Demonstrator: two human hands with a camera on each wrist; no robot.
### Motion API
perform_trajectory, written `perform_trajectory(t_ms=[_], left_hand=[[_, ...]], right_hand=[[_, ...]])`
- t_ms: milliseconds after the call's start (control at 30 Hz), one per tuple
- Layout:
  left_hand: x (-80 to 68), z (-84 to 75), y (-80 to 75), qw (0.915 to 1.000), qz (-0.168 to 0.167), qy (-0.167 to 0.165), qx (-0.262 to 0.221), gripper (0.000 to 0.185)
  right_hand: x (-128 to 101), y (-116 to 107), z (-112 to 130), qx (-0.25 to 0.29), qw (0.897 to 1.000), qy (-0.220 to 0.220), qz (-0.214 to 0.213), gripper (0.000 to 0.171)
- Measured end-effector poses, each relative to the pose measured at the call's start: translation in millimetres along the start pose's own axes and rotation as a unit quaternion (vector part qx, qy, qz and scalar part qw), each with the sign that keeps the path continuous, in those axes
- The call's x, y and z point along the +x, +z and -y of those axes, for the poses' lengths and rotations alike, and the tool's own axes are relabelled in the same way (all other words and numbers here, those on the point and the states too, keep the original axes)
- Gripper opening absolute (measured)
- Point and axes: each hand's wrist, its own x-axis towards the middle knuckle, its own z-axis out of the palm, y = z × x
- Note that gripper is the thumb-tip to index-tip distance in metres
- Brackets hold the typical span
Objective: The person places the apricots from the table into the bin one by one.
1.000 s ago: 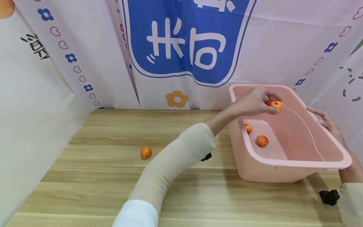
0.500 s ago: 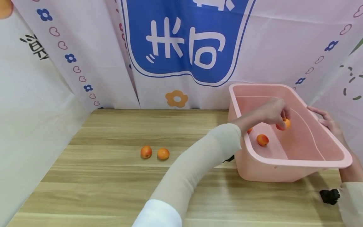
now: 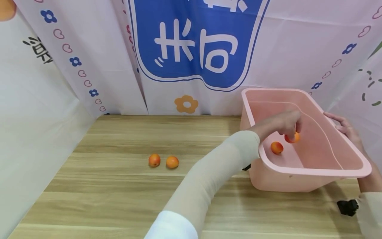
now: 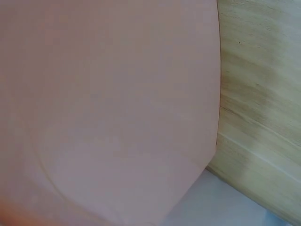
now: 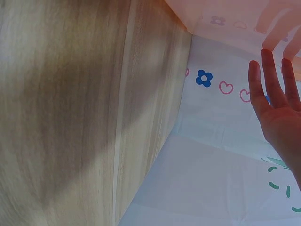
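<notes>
Left hand (image 3: 285, 124): fingertips curled down and pinching a small round orange-red fruit (image 3: 291, 137), held low inside the pink rectangular plastic tub (image 3: 310, 171), just above its floor, near the sloped right wall. Right hand (image 3: 343, 127): fingers straight and close together, laid flat against the tub's right rim; right wrist view confirms straight fingers (image 5: 268, 89) on the pink edge.

Tub sits tilted, opening facing left and toward the camera; its long axis runs near to far. The fruit is round, so no clear pointing direction.

Progress, judged: one loose fruit (image 3: 277, 147) already lies on the tub floor, just left of the held one; the sleeve may hide more. The held fruit is not yet let go. Two fruits (image 3: 154, 160) (image 3: 172, 162) wait side by side on the wooden table (image 3: 119, 186), well left of the tub
</notes>
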Motion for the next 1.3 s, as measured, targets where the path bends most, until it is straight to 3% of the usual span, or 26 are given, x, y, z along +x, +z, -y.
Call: perform_trajectory(t_ms=[233,333,500,667,833,1033,1133,1300], left_hand=[[-3.1,0.8,-5.0,0.9996,-0.009,0.015,0.024,0.031],[-8.5,4.1,-10.3,0.9981,-0.024,0.048,0.028,0.032],[-29.0,18.1,-21.6,0.9917,-0.035,0.121,-0.028,0.026],[-57.8,42.2,-37.8,0.9799,-0.039,0.183,-0.068,0.024],[-87.7,67.2,-54.1,0.9759,-0.060,0.188,-0.093,0.030],[-130.7,106.5,-66.0,0.9561,-0.161,0.190,-0.154,0.028],[-148.4,128.1,-68.4,0.9495,-0.191,0.180,-0.171,0.026],[-171.3,160.4,-69.9,0.9503,-0.204,0.153,-0.178,0.021]], right_hand=[[-0.1,0.4,-1.2,-0.010,1.000,-0.008,0.017,0.069],[-0.2,1.5,-1.0,-0.022,1.000,-0.008,0.007,0.068],[-1.1,3.0,-1.2,-0.034,0.999,-0.008,-0.011,0.067],[0.5,1.4,-1.2,0.022,1.000,-0.004,0.009,0.066],[0.0,-0.6,-1.6,-0.001,1.000,-0.012,0.011,0.066],[-0.8,0.3,0.0,-0.010,1.000,-0.007,0.000,0.067],[-2.1,0.0,0.7,-0.010,1.000,-0.006,0.000,0.067],[-1.9,-1.3,-0.6,0.009,1.000,-0.006,0.008,0.069]])
